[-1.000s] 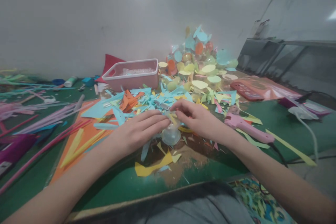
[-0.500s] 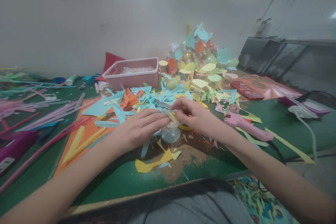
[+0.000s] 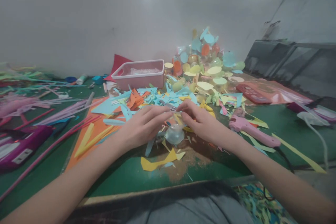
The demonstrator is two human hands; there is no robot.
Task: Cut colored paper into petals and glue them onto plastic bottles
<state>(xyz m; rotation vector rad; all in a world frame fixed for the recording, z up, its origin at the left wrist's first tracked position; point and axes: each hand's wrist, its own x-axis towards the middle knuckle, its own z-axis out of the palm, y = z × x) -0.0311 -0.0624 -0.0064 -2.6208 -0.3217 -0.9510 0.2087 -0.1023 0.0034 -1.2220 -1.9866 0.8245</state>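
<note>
A small clear plastic cup with a rounded base stands on the table in front of me, with bits of yellow showing in its upper part. My left hand reaches over from the left, its fingers close together and bent against the cup's upper side. From the right, my right hand grips the same upper part between thumb and forefinger. The left thumb is hidden. Just behind the fingertips lies a small metal tool, partly covered. A yellow paper offcut lies in front of the cup.
Blue paper scraps heap up behind my hands, near a pink basket. Clear cups with paper discs pile at the back. A pink glue gun lies right, a purple device left, beside pink strips.
The whole view has shifted slightly, so things sit further right and a little lower. My fingers have loosened a bit around the cup's top, showing more of it.
</note>
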